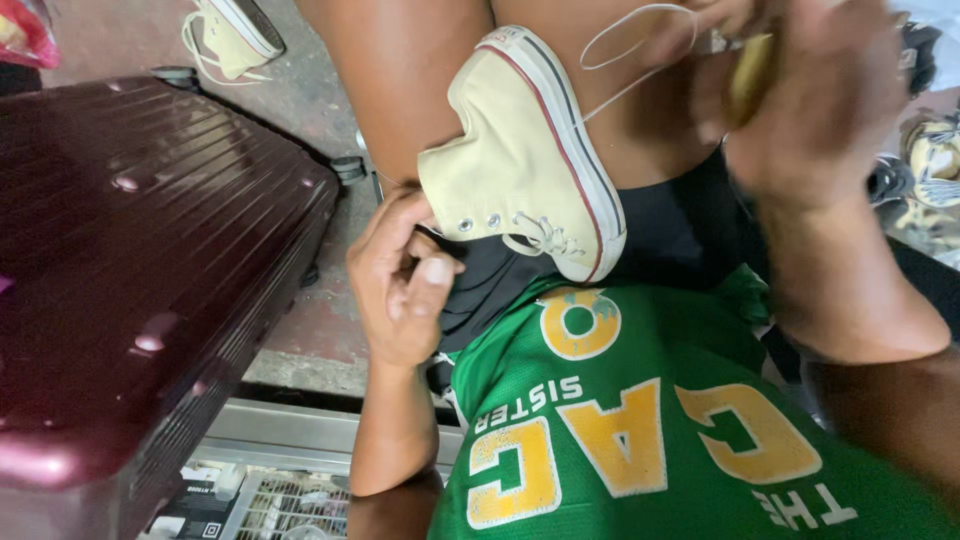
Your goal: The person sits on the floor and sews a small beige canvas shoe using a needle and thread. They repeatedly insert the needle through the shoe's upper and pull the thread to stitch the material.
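A cream canvas high-top sneaker [520,160] with a red-striped white sole lies sole-up across my lap, toe pointing away from me. My left hand [400,280] grips its ankle opening beside the metal eyelets, fingers curled in. My right hand [810,100] is raised at the upper right and motion-blurred, closed around a small yellowish object [750,75] whose kind I cannot tell. A thin white lace [640,40] loops from the shoe toward that hand. I wear a green jersey [640,420] with yellow lettering.
A maroon hard-shell suitcase [140,260] fills the left side on the concrete floor [300,90]. Another cream sneaker [235,35] lies at the top left, and more shoes [935,160] sit at the right edge. A metal frame with a wire rack [290,490] is below.
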A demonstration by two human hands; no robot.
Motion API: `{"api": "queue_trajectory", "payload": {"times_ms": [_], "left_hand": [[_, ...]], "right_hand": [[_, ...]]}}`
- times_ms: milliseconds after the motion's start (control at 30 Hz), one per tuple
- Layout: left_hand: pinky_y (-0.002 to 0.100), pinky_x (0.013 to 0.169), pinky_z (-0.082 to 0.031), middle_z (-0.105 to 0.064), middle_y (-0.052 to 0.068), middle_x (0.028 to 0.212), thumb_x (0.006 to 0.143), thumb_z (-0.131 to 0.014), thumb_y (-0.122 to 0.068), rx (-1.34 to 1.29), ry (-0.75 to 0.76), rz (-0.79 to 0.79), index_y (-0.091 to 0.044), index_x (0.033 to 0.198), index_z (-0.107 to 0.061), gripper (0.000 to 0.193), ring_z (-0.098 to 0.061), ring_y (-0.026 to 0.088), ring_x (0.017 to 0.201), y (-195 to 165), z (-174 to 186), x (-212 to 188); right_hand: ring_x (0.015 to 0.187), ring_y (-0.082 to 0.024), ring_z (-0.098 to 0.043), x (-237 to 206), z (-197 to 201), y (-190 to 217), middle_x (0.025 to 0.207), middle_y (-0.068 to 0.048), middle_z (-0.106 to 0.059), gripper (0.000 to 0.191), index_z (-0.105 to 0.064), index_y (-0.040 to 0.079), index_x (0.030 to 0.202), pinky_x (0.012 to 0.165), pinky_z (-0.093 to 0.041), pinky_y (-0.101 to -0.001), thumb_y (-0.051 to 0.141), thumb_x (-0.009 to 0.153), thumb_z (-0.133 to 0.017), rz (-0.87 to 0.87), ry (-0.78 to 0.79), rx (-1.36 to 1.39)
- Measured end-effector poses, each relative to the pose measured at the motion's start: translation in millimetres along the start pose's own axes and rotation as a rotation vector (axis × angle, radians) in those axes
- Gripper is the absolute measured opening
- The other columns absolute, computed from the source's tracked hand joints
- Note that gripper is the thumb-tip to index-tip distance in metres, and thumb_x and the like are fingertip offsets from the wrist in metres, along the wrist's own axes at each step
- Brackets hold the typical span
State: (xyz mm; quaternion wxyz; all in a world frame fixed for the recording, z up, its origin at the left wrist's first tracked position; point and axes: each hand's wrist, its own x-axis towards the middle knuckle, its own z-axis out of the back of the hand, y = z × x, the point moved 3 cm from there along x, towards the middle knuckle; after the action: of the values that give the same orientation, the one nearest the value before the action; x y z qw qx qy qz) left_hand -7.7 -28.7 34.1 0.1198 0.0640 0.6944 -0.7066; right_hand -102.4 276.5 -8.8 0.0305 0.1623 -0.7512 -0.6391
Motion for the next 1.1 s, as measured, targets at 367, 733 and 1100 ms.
{"api": "queue_trajectory", "payload": {"times_ms": [367, 733, 1100], "left_hand": [[0.025, 0.072, -0.051, -0.072, 0.004, 0.092, 0.098, -0.077, -0.006, -0.008, -0.078, 0.21, 0.005, 0.105, -0.073, 0.014, -0.062, 0.007, 0.08, 8.7, -58.8, 13.1], [0.027, 0.092, -0.055, -0.074, 0.005, 0.113, 0.102, -0.069, -0.007, -0.195, -0.08, 0.24, 0.002, 0.122, -0.067, 0.022, -0.067, 0.01, 0.102, 18.1, -54.6, 16.9], [0.029, 0.093, -0.055, -0.073, 0.007, 0.114, 0.104, -0.069, -0.008, -0.24, -0.059, 0.261, 0.003, 0.122, -0.068, 0.021, -0.067, 0.011, 0.103, 18.2, -52.5, 15.2]], "right_hand": [[0.074, -0.021, -0.068, -14.6, -13.6, 45.8, 0.094, -0.017, -0.07, 0.024, -0.067, -0.007, 0.126, 0.062, -0.052, -0.0303, 0.008, 0.115, -0.053, 0.18, 0.078, -0.822], [0.079, -0.026, -0.07, 6.4, -62.7, 52.2, 0.098, -0.013, -0.073, 0.03, -0.073, 0.004, 0.12, 0.068, -0.055, -0.0339, -0.004, 0.091, -0.07, 0.349, 0.264, -0.816], [0.072, -0.019, -0.069, 9.3, -61.2, 42.4, 0.1, -0.008, -0.076, 0.029, -0.077, 0.01, 0.124, 0.062, -0.054, -0.0313, 0.005, 0.096, -0.073, 0.256, 0.318, -0.902]]}}
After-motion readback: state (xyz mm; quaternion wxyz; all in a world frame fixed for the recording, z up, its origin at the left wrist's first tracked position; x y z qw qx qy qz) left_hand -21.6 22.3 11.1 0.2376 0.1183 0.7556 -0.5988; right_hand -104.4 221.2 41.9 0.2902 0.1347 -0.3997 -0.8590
